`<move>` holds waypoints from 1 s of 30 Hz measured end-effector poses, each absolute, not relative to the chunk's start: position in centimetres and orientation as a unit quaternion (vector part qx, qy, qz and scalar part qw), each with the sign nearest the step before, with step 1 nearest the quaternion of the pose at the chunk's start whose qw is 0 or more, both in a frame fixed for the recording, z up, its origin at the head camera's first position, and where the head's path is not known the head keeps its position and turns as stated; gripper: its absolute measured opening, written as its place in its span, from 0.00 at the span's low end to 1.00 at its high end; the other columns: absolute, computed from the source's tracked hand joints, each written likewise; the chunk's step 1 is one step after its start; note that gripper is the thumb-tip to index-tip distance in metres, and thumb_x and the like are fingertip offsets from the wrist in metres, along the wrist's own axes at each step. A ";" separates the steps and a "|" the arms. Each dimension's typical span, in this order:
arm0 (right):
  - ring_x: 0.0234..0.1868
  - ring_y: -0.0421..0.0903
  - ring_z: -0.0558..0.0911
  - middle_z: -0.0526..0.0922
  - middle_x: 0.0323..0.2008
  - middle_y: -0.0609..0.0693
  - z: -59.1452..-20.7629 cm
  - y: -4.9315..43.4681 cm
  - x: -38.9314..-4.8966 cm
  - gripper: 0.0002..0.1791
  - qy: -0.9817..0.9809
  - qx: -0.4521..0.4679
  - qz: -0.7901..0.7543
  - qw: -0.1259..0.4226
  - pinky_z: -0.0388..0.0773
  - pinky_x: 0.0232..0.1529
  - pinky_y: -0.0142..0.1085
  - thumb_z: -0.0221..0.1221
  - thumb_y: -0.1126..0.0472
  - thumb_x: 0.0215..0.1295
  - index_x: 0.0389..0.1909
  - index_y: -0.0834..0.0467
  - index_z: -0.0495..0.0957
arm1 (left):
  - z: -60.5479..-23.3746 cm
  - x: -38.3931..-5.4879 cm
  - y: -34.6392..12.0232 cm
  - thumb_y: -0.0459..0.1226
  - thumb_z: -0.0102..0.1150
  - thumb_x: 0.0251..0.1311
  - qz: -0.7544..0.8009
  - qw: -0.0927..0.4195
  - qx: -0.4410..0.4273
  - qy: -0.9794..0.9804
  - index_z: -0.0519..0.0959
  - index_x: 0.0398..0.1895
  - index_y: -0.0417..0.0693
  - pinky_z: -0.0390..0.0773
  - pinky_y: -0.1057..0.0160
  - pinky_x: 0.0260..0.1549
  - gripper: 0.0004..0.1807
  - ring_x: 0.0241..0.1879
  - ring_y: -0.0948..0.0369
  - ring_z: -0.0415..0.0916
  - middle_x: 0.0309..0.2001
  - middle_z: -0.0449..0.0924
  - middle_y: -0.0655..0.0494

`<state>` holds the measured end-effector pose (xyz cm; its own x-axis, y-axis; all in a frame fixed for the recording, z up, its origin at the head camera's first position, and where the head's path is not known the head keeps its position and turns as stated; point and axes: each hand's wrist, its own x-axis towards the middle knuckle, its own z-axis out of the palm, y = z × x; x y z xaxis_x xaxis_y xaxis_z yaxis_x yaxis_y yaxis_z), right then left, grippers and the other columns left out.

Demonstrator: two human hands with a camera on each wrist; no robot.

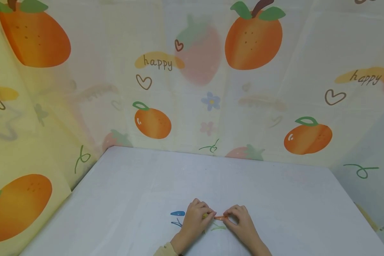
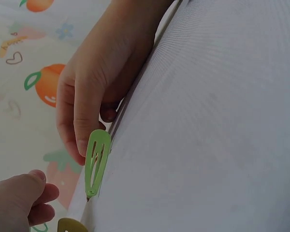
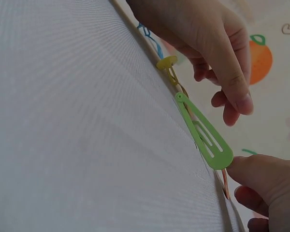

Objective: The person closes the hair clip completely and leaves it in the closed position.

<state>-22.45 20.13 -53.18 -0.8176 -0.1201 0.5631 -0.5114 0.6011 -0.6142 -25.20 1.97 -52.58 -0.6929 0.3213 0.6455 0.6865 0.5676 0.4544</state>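
Head view: the right hand (image 1: 241, 224) pinches the right end of an orange hair clip (image 1: 219, 218) between thumb and forefinger, just beyond the green hair clip (image 3: 210, 124). The left hand (image 1: 196, 216), left of the green clip, has its thumb and fingertips drawn close together beside the orange clip's other end — whether they grip it, I cannot tell.

The green clip lies splayed on the white table (image 1: 140, 199), near both hands. A yellow hair clip (image 3: 167, 62) sits to its left, partly hidden by the left hand. Farther left of the green clip are two blue ones: a closed blue clip (image 1: 177, 213) and, on its near side, an opened blue clip (image 1: 180, 224).

A pale sleeve (image 1: 166, 250) covers the left forearm. Well beyond the green clip hangs a cloth (image 1: 115, 64) printed with oranges, strawberries, hearts and "happy".
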 end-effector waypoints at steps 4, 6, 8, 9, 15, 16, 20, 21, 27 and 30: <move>0.31 0.37 0.66 0.74 0.28 0.34 -53.2 20.1 -22.5 0.11 -0.860 0.180 0.410 0.245 0.65 0.31 0.34 0.68 0.67 0.41 0.25 0.52 0.78 | -52.5 -25.3 1.9 0.40 0.64 0.48 -0.361 0.259 -0.300 -0.844 0.83 0.20 0.52 0.61 0.71 0.27 0.04 0.27 0.69 0.59 0.22 0.72 0.69; 0.31 0.36 0.67 0.74 0.29 0.34 -53.2 20.0 -22.5 0.09 -0.860 0.172 0.416 0.242 0.65 0.32 0.34 0.68 0.66 0.43 0.25 0.52 0.78 | -52.5 -25.3 1.8 0.40 0.64 0.48 -0.361 0.257 -0.300 -0.845 0.82 0.20 0.52 0.60 0.71 0.27 0.05 0.27 0.69 0.59 0.22 0.72 0.68; 0.31 0.36 0.67 0.75 0.29 0.33 -53.3 20.0 -22.4 0.09 -0.858 0.168 0.419 0.243 0.65 0.32 0.34 0.67 0.65 0.44 0.25 0.52 0.78 | -52.5 -25.2 1.7 0.41 0.64 0.48 -0.362 0.253 -0.300 -0.846 0.82 0.20 0.52 0.60 0.71 0.27 0.05 0.27 0.69 0.59 0.23 0.72 0.68; 0.31 0.36 0.67 0.75 0.29 0.33 -53.3 20.0 -22.3 0.09 -0.857 0.170 0.420 0.244 0.65 0.32 0.34 0.67 0.65 0.44 0.25 0.51 0.78 | -52.5 -25.2 1.7 0.41 0.64 0.48 -0.362 0.250 -0.299 -0.847 0.82 0.20 0.52 0.60 0.71 0.27 0.05 0.27 0.69 0.59 0.23 0.72 0.69; 0.31 0.37 0.68 0.75 0.28 0.35 -53.0 19.9 -21.6 0.11 -0.854 0.175 0.423 0.248 0.64 0.32 0.33 0.68 0.66 0.43 0.25 0.49 0.77 | -52.7 -25.2 1.8 0.41 0.64 0.48 -0.368 0.248 -0.301 -0.844 0.83 0.20 0.52 0.60 0.72 0.27 0.05 0.26 0.69 0.59 0.22 0.71 0.69; 0.31 0.38 0.68 0.75 0.28 0.34 -52.9 20.0 -21.4 0.11 -0.855 0.170 0.426 0.243 0.64 0.32 0.33 0.68 0.66 0.43 0.25 0.49 0.77 | -52.7 -25.2 1.9 0.41 0.64 0.48 -0.368 0.250 -0.303 -0.843 0.82 0.20 0.52 0.60 0.72 0.27 0.05 0.26 0.69 0.59 0.22 0.71 0.69; 0.32 0.38 0.68 0.75 0.29 0.34 -52.6 20.0 -20.6 0.11 -0.857 0.148 0.443 0.215 0.65 0.33 0.34 0.67 0.65 0.44 0.26 0.49 0.77 | -52.8 -25.3 2.1 0.40 0.65 0.47 -0.365 0.268 -0.309 -0.836 0.82 0.19 0.52 0.60 0.72 0.26 0.05 0.26 0.69 0.58 0.22 0.71 0.68; 0.32 0.38 0.68 0.75 0.30 0.34 -52.6 20.0 -20.4 0.11 -0.858 0.145 0.447 0.209 0.65 0.33 0.34 0.68 0.65 0.43 0.26 0.49 0.77 | -52.8 -25.3 2.1 0.40 0.65 0.47 -0.364 0.272 -0.311 -0.835 0.82 0.19 0.52 0.60 0.72 0.27 0.05 0.26 0.69 0.58 0.22 0.72 0.68; 0.33 0.37 0.67 0.75 0.30 0.34 -53.1 20.1 -20.4 0.13 -0.866 0.154 0.436 0.190 0.64 0.35 0.35 0.69 0.64 0.41 0.27 0.47 0.78 | -53.0 -25.5 2.1 0.40 0.64 0.48 -0.361 0.278 -0.315 -0.833 0.82 0.20 0.52 0.60 0.72 0.27 0.05 0.26 0.69 0.59 0.22 0.72 0.69; 0.33 0.37 0.66 0.73 0.30 0.33 -53.5 20.2 -20.5 0.14 -0.870 0.169 0.423 0.188 0.65 0.34 0.35 0.69 0.65 0.41 0.26 0.45 0.77 | -53.3 -25.5 2.0 0.41 0.65 0.47 -0.359 0.278 -0.312 -0.835 0.82 0.19 0.53 0.60 0.72 0.27 0.04 0.26 0.69 0.59 0.22 0.72 0.69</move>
<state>-20.46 20.19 -53.51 -0.8719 -0.1351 0.4706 -0.4538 0.5840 -0.6731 -25.51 1.98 -53.28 -0.6506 0.3216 0.6880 0.7206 0.5475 0.4254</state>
